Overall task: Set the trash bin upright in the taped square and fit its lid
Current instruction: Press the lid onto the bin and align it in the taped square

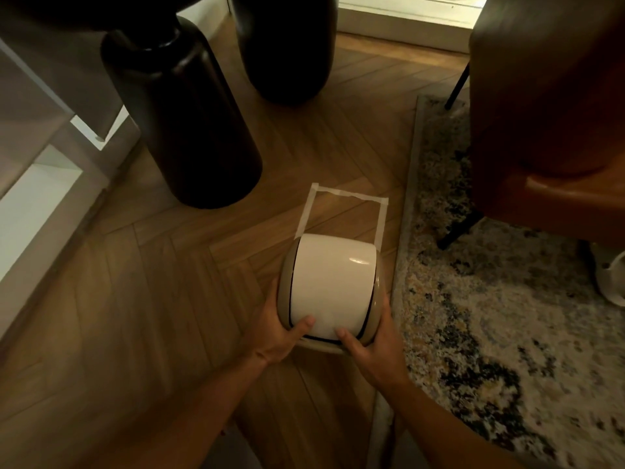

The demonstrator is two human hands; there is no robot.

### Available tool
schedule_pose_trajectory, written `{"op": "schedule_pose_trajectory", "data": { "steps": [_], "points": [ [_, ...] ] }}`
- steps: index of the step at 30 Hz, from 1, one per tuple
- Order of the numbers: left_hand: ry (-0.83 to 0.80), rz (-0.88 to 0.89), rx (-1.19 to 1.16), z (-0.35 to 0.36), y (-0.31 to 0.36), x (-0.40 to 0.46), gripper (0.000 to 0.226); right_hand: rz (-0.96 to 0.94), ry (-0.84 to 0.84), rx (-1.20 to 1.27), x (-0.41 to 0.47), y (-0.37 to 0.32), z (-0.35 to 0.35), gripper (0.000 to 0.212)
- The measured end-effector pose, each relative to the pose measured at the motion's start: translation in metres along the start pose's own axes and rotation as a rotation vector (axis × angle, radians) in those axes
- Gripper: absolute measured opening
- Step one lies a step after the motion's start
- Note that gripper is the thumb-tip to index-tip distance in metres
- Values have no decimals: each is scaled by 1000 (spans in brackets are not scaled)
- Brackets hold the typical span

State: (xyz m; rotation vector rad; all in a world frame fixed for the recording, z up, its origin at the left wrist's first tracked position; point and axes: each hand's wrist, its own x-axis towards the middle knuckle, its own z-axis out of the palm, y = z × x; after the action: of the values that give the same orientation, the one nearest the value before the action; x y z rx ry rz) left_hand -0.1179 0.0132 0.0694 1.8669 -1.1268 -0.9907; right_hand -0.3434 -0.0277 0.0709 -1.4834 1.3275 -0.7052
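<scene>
The trash bin [333, 286] sits at the near end of the taped square [341, 211], seen from above, with its cream swing lid [333, 282] facing up inside a beige rim. The bin covers the near edge of the tape outline; the far edge and both side strips remain visible beyond it on the herringbone wood floor [169, 282]. Whether the bin base lies fully within the outline cannot be determined from this angle. The left hand [282, 328] is clasped against the left side of the bin, thumb resting on the lid's near edge and fingers wrapped out of sight around the side. The right hand [370, 346] is clasped in the same manner against the right side, thumb on the lid's near edge. Both forearms extend from the bottom of the view. A tall black cylindrical vase [182, 123] stands on the floor to the left of and beyond the square, with a second dark vessel [287, 49] further back. A patterned rug [490, 316] lies just beside the square on the right, bearing a brown leather chair [548, 113] on thin black legs.
</scene>
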Motion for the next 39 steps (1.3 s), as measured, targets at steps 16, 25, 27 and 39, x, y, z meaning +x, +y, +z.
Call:
{"op": "schedule_pose_trajectory", "data": {
  "steps": [16, 25, 27, 39],
  "points": [
    [73, 49, -49, 13, 12, 70, 114, -171, -43, 25, 83, -6, -15, 110],
    [105, 101, 10, 17, 28, 126, 112, -216, -22, -21, 140, -10, -21, 106],
    [103, 117, 16, 18, 32, 138, 109, -229, -21, -30, 153, -10, -23, 108],
    [123, 205, 38, 28, 58, 217, 107, -264, 10, -77, 228, -17, -42, 97]
  ]
}}
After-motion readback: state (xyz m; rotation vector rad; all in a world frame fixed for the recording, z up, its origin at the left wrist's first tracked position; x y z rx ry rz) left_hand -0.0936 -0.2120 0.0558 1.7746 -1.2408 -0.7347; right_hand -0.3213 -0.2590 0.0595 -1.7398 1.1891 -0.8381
